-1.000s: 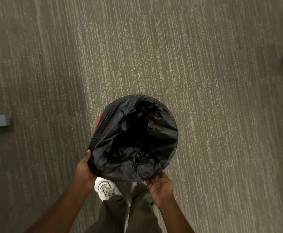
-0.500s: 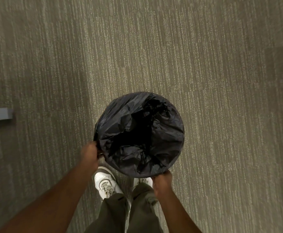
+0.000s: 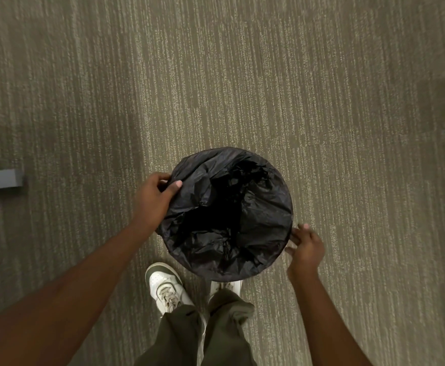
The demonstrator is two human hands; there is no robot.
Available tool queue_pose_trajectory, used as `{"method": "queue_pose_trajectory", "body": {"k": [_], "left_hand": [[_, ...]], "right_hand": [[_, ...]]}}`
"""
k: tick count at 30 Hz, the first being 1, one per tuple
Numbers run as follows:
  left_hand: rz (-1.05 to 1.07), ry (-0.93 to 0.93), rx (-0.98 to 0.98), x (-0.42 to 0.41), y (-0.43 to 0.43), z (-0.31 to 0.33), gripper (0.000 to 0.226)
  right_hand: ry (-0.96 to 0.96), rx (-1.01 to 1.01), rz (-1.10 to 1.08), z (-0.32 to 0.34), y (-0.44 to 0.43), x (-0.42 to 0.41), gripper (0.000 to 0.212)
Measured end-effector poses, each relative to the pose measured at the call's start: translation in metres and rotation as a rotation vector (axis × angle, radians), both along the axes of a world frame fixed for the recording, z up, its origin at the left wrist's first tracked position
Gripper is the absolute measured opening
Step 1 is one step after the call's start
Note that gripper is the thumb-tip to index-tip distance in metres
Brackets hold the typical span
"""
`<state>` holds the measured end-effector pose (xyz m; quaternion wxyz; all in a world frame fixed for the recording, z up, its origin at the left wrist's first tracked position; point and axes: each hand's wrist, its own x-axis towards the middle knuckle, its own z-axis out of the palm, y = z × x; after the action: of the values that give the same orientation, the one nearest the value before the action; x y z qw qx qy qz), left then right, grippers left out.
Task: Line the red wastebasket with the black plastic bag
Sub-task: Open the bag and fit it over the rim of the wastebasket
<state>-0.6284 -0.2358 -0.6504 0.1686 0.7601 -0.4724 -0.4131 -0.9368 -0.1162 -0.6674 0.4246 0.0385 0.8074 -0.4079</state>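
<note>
Your left hand (image 3: 152, 200) pinches the black plastic bag (image 3: 226, 215) over the wastebasket rim at ten o'clock (no red shows). Your right hand (image 3: 305, 249), fingers spread, sits at four o'clock beside it.

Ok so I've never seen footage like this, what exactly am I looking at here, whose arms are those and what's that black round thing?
This comes from a camera worn on a person's head, looking down at a carpet. The two bare arms are the wearer's own. The round thing is a wastebasket, seen from above, covered by a black plastic bag folded over its rim. The left hand grips the bag at the rim, thumb on the plastic. The right hand is open beside the other edge. Below are the wearer's white shoes and trousers.
</note>
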Motion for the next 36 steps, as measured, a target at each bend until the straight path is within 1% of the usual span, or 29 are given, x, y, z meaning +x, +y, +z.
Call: {"method": "queue_pose_trajectory", "body": {"k": [2,4,6,9,11,14,16,18,19,21,24,26,28,30,32,36], "left_hand": [[0.049,-0.002,-0.002,-0.001,-0.007,-0.003,0.022],[0.103,-0.027,0.015,0.0,-0.014,-0.006,0.02],[0.124,-0.037,0.047,0.002,-0.021,-0.01,0.022],[0.117,0.003,0.147,0.007,-0.032,-0.022,0.022],[0.105,0.046,0.218,0.01,-0.04,-0.03,0.023],[0.134,0.075,0.241,0.009,-0.054,-0.04,0.024],[0.147,0.014,0.232,0.006,-0.062,-0.044,0.026],[0.139,-0.075,0.253,0.003,-0.067,-0.045,0.028],[0.127,-0.096,0.275,0.001,-0.068,-0.045,0.029],[0.129,-0.047,0.346,-0.003,-0.07,-0.045,0.029],[0.254,0.126,0.477,-0.004,-0.069,-0.046,0.015],[0.308,0.15,0.535,-0.001,-0.069,-0.046,0.009],[0.273,0.103,0.546,0.004,-0.069,-0.048,0.018],[0.242,0.078,0.532,0.008,-0.068,-0.049,0.026],[0.256,0.09,0.51,0.009,-0.065,-0.05,0.026],[0.278,0.149,0.495,0.007,-0.06,-0.05,0.028]], "right_hand": [[0.01,-0.015,0.146,0.0,-0.01,-0.005,0.025],[0.022,-0.02,0.227,0.002,-0.015,-0.008,0.018],[0.002,-0.022,0.228,0.0,-0.016,-0.012,0.013],[-0.037,0.0,0.242,-0.006,-0.012,-0.02,0.02],[-0.012,0.042,0.289,-0.01,-0.01,-0.023,0.025],[0.123,0.125,0.238,-0.017,-0.015,-0.027,0.028],[0.225,0.193,0.174,-0.021,-0.019,-0.032,0.027],[0.264,0.224,0.136,-0.022,-0.021,-0.036,0.024],[0.246,0.205,0.134,-0.022,-0.024,-0.035,0.022],[0.154,0.124,0.192,-0.015,-0.033,-0.028,0.023],[0.012,-0.027,0.328,-0.002,-0.054,-0.017,0.035],[0.005,-0.062,0.395,0.002,-0.063,-0.014,0.033],[0.016,-0.057,0.378,0.003,-0.066,-0.016,0.022],[0.022,-0.044,0.339,0.001,-0.067,-0.017,0.017],[0.076,0.0,0.337,-0.001,-0.068,-0.018,0.017],[0.283,0.208,0.38,-0.007,-0.068,-0.021,0.021]]}}
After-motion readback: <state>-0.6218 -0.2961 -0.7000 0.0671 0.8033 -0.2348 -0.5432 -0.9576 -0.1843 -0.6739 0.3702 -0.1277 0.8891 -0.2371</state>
